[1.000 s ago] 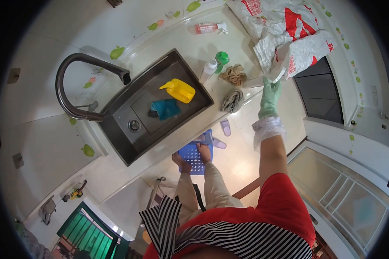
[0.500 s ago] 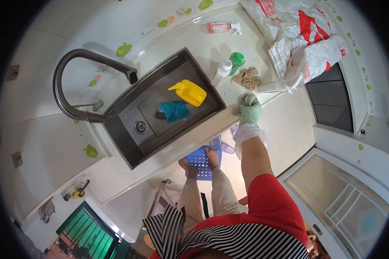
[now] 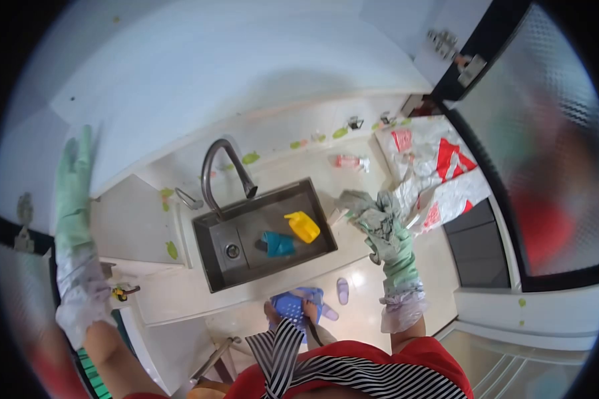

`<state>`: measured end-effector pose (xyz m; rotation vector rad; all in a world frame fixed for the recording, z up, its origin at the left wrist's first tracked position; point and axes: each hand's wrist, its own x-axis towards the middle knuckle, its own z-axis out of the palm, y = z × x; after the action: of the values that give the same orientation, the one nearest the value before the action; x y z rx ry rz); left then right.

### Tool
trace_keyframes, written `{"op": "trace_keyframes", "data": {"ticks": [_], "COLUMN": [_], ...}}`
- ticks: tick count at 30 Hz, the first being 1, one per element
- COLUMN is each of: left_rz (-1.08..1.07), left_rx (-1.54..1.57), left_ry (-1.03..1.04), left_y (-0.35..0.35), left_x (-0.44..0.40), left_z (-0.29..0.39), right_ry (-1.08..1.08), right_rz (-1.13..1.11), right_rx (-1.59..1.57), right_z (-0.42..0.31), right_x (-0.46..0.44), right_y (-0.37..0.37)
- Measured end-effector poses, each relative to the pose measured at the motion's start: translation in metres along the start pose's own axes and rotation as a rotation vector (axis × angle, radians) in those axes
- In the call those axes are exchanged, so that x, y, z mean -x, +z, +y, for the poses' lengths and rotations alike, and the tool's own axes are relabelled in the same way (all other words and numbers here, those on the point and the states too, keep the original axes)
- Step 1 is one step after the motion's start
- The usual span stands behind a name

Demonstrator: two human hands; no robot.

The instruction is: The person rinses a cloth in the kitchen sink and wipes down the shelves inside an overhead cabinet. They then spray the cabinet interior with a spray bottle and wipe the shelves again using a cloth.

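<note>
In a pale green rubber glove, my left hand (image 3: 74,179) is raised at the left, fingers stretched out, by the white cabinet (image 3: 180,86). I cannot tell whether it touches the panel. My right hand (image 3: 396,249), gloved the same way, grips a crumpled grey rag (image 3: 376,216) held up over the counter. The rag hides part of the counter behind it. Below and left of it, the dark sink (image 3: 209,266) holds a yellow bottle (image 3: 303,227) and a teal item (image 3: 277,244) with a dark end.
A curved faucet (image 3: 213,159) rises behind the sink. A pink spray bottle (image 3: 349,161) lies on the counter (image 3: 293,169), near white-and-red plastic bags (image 3: 439,166). Frosted cabinet doors (image 3: 546,159) stand open at the right. My feet are on a blue stool (image 3: 289,309).
My view has tilted up, bringing the upper cabinet in. My left hand has come into view, raised at the left. My right hand has lifted from the counter's edge with the rag.
</note>
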<state>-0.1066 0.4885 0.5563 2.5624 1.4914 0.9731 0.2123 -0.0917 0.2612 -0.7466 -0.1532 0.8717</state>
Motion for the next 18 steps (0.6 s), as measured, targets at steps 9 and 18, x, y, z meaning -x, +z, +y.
{"op": "trace_keyframes", "data": {"ticks": [9, 18], "left_rz": [0.084, 0.208], "left_rx": [-0.043, -0.027], "left_ry": [0.008, 0.057], "left_y": [0.011, 0.006], "left_x": [0.002, 0.014], "left_z": [0.006, 0.018], "right_ry": [-0.397, -0.941], "right_rz": [-0.39, -0.381], "right_rx": [0.185, 0.729], "right_z": [-0.136, -0.258], "right_x": [-0.008, 0.001], "right_y": [0.298, 0.503]}}
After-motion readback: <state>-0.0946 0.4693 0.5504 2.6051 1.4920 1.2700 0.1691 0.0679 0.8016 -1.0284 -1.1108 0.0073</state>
